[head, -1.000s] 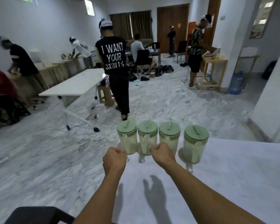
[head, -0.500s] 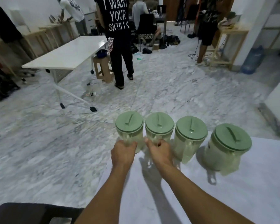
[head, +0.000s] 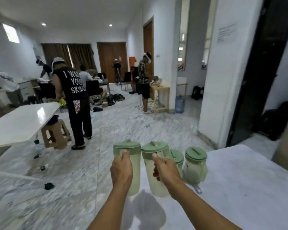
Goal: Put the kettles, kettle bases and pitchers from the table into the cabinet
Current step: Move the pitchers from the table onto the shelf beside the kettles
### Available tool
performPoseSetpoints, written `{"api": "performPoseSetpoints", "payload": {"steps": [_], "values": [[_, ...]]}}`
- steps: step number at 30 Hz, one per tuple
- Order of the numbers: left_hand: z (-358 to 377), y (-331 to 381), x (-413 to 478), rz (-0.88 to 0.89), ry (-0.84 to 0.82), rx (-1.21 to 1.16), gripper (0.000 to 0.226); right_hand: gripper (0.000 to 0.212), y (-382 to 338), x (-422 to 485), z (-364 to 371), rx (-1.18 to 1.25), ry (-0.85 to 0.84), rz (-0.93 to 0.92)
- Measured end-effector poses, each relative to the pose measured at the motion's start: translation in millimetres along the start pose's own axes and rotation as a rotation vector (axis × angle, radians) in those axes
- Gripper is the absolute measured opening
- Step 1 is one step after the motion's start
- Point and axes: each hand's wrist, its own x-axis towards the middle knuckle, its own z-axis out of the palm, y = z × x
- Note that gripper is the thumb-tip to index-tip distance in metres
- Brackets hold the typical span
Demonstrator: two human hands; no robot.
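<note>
My left hand (head: 121, 170) grips the handle of a pale green pitcher with a green lid (head: 131, 156), held up off the white table (head: 239, 188). Beside it, my right hand (head: 165, 170) grips the handle of a second, matching pitcher (head: 154, 163), also raised and slightly tilted. Two more green-lidded pitchers stand on the table's far edge behind them: one (head: 177, 157) partly hidden by my right hand, the other (head: 195, 165) further right. No kettles, bases or cabinet are in view.
A marble floor (head: 123, 127) stretches ahead. A person in a black printed shirt (head: 73, 100) stands by a long white table (head: 18, 123) with a stool (head: 55, 133) on the left. Other people work further back. A white pillar (head: 226, 72) and dark doorway (head: 263, 72) are right.
Both hands closed on the two left pitchers' handles and lifted them off the table. My view has swung upward and to the right.
</note>
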Motion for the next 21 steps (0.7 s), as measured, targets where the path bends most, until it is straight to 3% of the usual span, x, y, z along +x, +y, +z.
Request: {"api": "performPoseSetpoints", "payload": {"steps": [3,9,17,21], "values": [[-2,47,-25,0.096,-0.109,-0.038,0.050,0.039,-38,-29,-31,0.030,0.128,-0.062],[58,107,-121,0.218,-0.372,-0.109,0.047,0.041,-73,-91,-152,0.158,0.485,-0.090],[161,156,-336,0.384,-0.786,-0.187,0.044,0.038,-74,-225,-366,0.177,0.941,-0.171],[207,169,-457,0.462,-0.892,-0.228,0.048,0.043,-65,-300,-469,0.158,1.112,-0.190]]}}
